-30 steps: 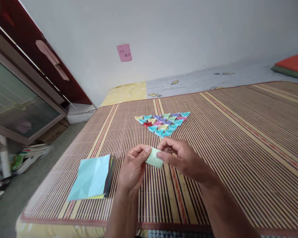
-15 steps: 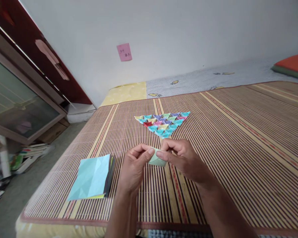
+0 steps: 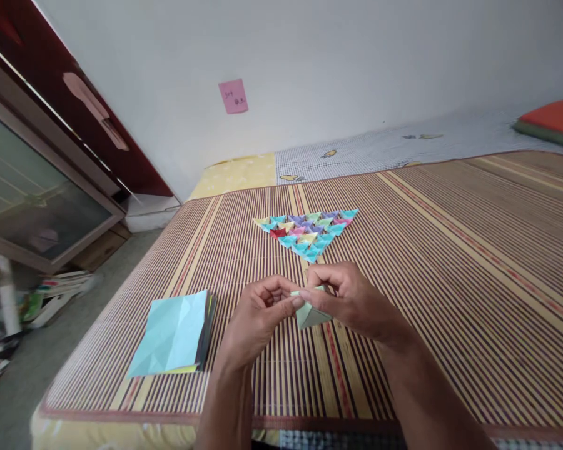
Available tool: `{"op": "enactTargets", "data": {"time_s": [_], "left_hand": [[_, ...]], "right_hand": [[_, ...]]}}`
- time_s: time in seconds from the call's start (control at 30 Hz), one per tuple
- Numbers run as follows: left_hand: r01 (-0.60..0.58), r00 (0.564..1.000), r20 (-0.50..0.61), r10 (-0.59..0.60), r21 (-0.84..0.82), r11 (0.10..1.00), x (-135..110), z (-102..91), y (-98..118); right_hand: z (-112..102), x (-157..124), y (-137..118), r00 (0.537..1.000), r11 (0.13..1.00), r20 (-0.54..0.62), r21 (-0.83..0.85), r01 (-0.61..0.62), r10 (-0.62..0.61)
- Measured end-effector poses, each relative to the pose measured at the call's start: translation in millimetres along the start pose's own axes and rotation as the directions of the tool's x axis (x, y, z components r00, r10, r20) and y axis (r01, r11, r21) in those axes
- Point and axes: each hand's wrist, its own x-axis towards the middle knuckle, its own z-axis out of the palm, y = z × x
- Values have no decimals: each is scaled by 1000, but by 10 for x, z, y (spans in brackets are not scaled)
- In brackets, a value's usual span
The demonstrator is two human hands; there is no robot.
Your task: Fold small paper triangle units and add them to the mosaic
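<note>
A small piece of pale green folded paper is pinched between my two hands above the striped mat. My left hand grips its upper left corner with thumb and fingers. Thumb and forefinger of my right hand hold its upper right part and cover some of it. Beyond my hands lies a triangle of several small folded paper boats, in light blue, yellow, purple, green, pink and red. To the left of my left hand sits a stack of square paper, with a creased light blue sheet on top.
The striped bamboo mat covers the bed. Behind it runs a checked sheet, with an orange and green folded cloth at far right. A pink note is on the wall. Books lie on the floor at left.
The green paper has shifted slightly right and toward me, and has turned between my fingers. My left hand has moved right with it. The boats and paper stack stay put.
</note>
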Motion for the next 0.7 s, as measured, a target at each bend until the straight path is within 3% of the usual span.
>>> {"op": "enactTargets", "data": {"time_s": [0.13, 0.23, 0.33, 0.5, 0.7], "left_hand": [[-94, 985, -153, 83, -62, 994, 26, 27, -67], [-196, 920, -374, 118, -180, 964, 73, 89, -132], [-242, 870, -489, 69, -302, 922, 116, 163, -158], [-279, 854, -521, 7, -446, 851, 131, 235, -124], [-210, 902, -429, -58, -551, 807, 127, 197, -92]], "right_hand": [[27, 35, 32, 992, 1000, -129, 28, -9, 13], [89, 76, 80, 988, 988, -139, 145, -45, 65], [172, 110, 105, 990, 975, -106, 211, -71, 95], [279, 123, 53, 980, 997, -192, 63, -35, 47], [293, 107, 21, 972, 1000, -235, -21, -23, 17]]}}
